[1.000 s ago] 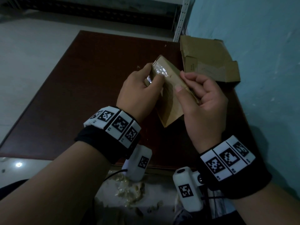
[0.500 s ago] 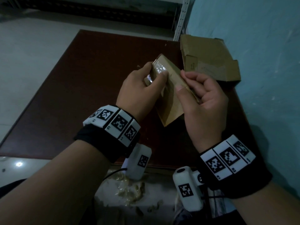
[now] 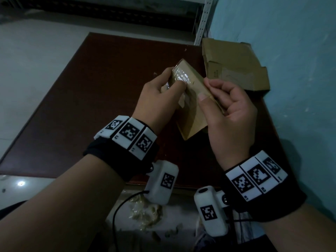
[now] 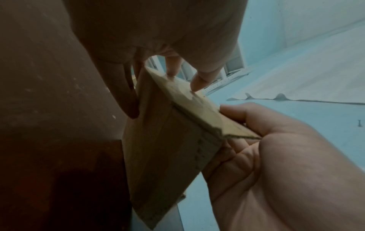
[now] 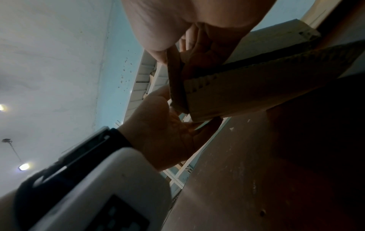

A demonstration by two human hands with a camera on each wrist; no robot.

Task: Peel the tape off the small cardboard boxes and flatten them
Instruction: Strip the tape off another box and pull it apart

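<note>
I hold a small brown cardboard box (image 3: 192,113) (image 4: 169,153) (image 5: 227,96) above the dark table, tilted with one end away from me. Shiny clear tape (image 3: 181,77) covers its far end. My left hand (image 3: 160,99) grips that far end, thumb and fingertips curled onto the tape. My right hand (image 3: 231,113) (image 4: 276,156) grips the box's right edge, thumb on top and fingers curled beneath. In the left wrist view my left fingers (image 4: 173,65) touch the box's upper face.
A larger opened cardboard box (image 3: 234,66) lies at the table's far right corner, against the blue wall (image 3: 294,70). The dark brown table (image 3: 91,106) extends to the left. Crumpled tape scraps (image 3: 145,213) lie below the table's near edge. A white shelf post (image 3: 201,20) stands behind.
My left fingertips have shifted slightly along the taped end of the box. The box and my right hand have stayed almost still.
</note>
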